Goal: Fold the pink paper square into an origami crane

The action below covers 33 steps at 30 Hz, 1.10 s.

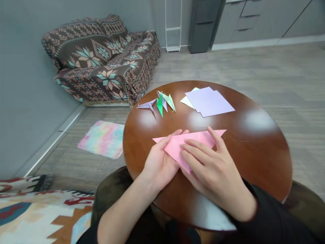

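Note:
A pink paper (177,144) folded into a triangle lies on the round brown wooden table (254,149). My left hand (159,162) rests on its left part with fingers stretched along the fold. My right hand (213,169) lies flat on the paper's lower right side, fingers spread and pressing it down. Further back sit several folded paper cranes (161,101), lilac, green and pale green. A stack of lilac and pale green paper sheets (208,101) lies to their right.
A sofa with a patterned brown throw (101,57) stands at the back left. A pastel fluffy mat (103,138) lies on the floor left of the table. A patterned rug (33,210) is at the lower left. Grey cabinets (203,23) line the far wall.

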Available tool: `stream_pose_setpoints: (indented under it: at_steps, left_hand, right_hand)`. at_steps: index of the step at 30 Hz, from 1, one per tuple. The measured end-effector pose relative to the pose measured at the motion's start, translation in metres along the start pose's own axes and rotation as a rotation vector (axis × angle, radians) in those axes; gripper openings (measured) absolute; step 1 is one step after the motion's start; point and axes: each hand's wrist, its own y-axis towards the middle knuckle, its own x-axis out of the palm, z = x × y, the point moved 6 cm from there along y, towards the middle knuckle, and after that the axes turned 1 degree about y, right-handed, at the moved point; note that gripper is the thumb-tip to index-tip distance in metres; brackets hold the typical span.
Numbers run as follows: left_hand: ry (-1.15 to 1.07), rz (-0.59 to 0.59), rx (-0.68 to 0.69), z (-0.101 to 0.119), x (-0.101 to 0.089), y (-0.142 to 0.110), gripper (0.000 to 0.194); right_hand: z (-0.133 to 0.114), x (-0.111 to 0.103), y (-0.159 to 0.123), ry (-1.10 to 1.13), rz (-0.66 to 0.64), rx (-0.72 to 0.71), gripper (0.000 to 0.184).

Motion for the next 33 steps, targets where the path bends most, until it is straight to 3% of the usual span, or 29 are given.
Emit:
stream_pose_setpoints:
  at_steps: [7, 10, 15, 17, 19, 22, 26, 28, 33]
  left_hand:
    - [0.067, -0.046, 0.079, 0.009, 0.002, -0.001, 0.037]
    - [0.147, -0.105, 0.131, 0.012, 0.005, -0.002, 0.041]
    - [0.277, -0.319, 0.213, 0.012, 0.018, -0.013, 0.039]
    - [0.340, -0.325, 0.265, 0.012, 0.019, -0.015, 0.041]
    - [0.359, -0.294, 0.314, 0.014, 0.018, -0.014, 0.030]
    - [0.331, -0.259, 0.338, 0.015, 0.016, -0.012, 0.019]
    - [0.312, -0.252, 0.352, 0.017, 0.016, -0.011, 0.018]
    - [0.278, -0.238, 0.359, 0.019, 0.017, -0.013, 0.021]
    - [0.035, -0.225, 0.197, 0.013, 0.018, -0.016, 0.033]
  right_hand:
    - [0.016, -0.005, -0.001, 0.163, 0.064, 0.087, 0.011]
    - [0.028, -0.009, -0.002, 0.244, 0.105, 0.186, 0.010]
    - [0.042, -0.017, -0.002, 0.425, 0.194, 0.408, 0.012]
    - [0.047, -0.019, -0.004, 0.506, 0.213, 0.494, 0.011]
    - [0.050, -0.021, -0.004, 0.543, 0.245, 0.520, 0.011]
    - [0.051, -0.026, -0.002, 0.522, 0.255, 0.486, 0.013]
    - [0.046, -0.025, 0.002, 0.459, 0.137, 0.387, 0.012]
    - [0.040, -0.028, 0.003, 0.331, 0.159, 0.299, 0.011]
    - [0.018, -0.022, 0.000, 0.068, 0.170, 0.095, 0.011]
